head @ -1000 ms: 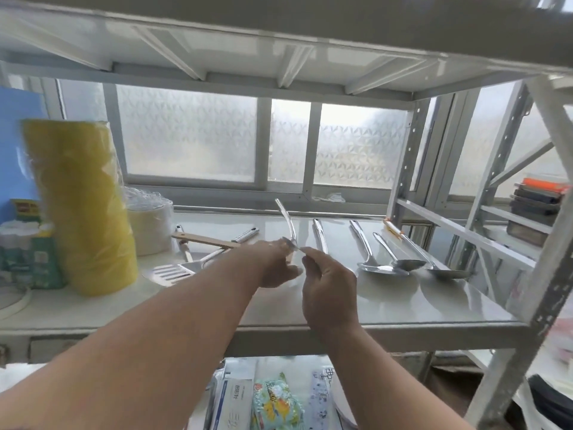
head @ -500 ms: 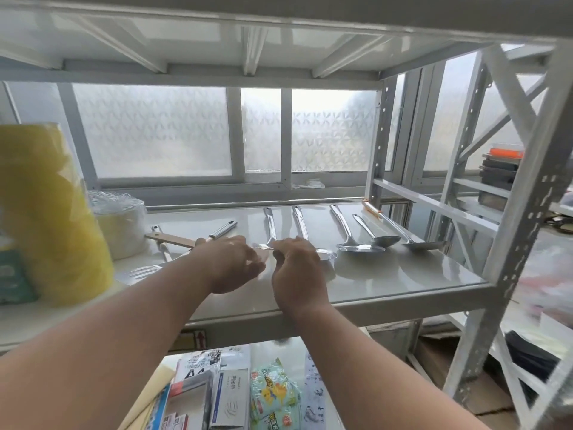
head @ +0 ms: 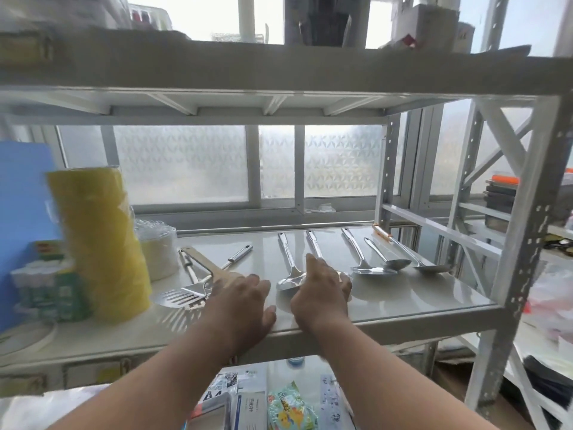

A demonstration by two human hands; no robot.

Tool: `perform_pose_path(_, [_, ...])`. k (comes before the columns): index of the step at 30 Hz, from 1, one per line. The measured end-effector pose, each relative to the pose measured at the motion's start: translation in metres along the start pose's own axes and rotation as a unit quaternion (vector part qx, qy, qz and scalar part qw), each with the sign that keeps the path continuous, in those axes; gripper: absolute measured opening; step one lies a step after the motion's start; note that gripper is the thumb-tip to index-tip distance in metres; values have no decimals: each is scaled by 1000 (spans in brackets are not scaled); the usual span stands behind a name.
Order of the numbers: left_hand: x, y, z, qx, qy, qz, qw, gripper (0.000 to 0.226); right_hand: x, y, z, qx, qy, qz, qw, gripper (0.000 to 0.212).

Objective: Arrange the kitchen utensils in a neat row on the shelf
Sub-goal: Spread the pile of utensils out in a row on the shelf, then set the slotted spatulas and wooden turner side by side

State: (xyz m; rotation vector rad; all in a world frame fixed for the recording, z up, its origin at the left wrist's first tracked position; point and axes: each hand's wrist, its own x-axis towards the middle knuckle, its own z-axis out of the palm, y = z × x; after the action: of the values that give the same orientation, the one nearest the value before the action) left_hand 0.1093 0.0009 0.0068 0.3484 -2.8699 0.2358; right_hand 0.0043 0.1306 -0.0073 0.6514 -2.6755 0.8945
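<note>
Several steel spoons and ladles lie in a row on the white shelf (head: 418, 301), handles pointing to the window. The leftmost ladle (head: 290, 268) lies between my hands. My right hand (head: 322, 290) lies over the bowl of the second ladle (head: 313, 245), fingers relaxed and holding nothing that I can see. My left hand (head: 245, 297) rests flat on the shelf with spread fingers, its fingertips near a wooden spatula (head: 204, 262). A slotted steel turner (head: 179, 297) and a steel-handled tool (head: 238, 254) lie crossed in a heap left of my left hand.
A tall yellow plastic-wrapped roll (head: 99, 243) and a stack of clear-wrapped bowls (head: 158, 249) stand at the shelf's left. Steel spoons (head: 372, 268) and an orange-tipped ladle (head: 412, 256) fill the right. Upright posts (head: 521, 249) bound the right side. Packets lie on the shelf below.
Both hands set the ladle down and let go of it; it now lies flat in the row. My left hand moved left toward the heap. The view tilted up.
</note>
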Motion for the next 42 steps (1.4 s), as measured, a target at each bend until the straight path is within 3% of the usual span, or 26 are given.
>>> perform_pose_path(2, [8,17,1,-60,34,29,997,59,2,3,-6,28,6,14,999,77])
perform_pose_path(4, [22,33,6,-138,44,39,989,62,7,15,-14,-24,14,7,1000,65])
perform_pose_path(7, [42,47,17,-220,35,28,974,43,15,43,-25,-139,13,-30,990,39])
perform_pose_path(10, [46,49,22,-279,44,11,959,32,19,59,-33,-183,23,-61,981,28])
perform_pose_path(15, [48,45,38,-309,105,-62,943,22,28,77,-38,-196,21,-73,978,36])
perform_pose_path(18, [50,48,39,-327,105,-54,938,26,31,81,-38,-166,2,-29,986,20])
perform_pose_path(20, [51,49,37,-341,106,-43,933,30,29,79,-38,-155,12,-14,988,22])
perform_pose_path(27, [49,48,35,-357,74,-21,931,30,26,85,-34,-135,72,-18,988,19])
perform_pose_path(30, [47,51,31,-339,77,-14,938,34,23,85,-35,-119,70,-66,988,34])
perform_pose_path(35, [28,29,6,-237,110,46,964,44,11,85,-41,-96,63,-167,979,60])
perform_pose_path(37, [16,3,-11,-150,119,24,981,48,7,87,-39,-80,64,-180,978,64])
perform_pose_path(39, [4,-30,-20,-56,21,-64,996,62,1,86,-38,-68,66,-188,978,66])
perform_pose_path(41, [-11,-57,-19,-44,-130,-156,978,76,-9,81,-36,-67,76,-220,970,66])
perform_pose_path(42, [-18,-67,-15,-59,-169,-177,968,78,-17,74,-33,-65,79,-247,964,65])
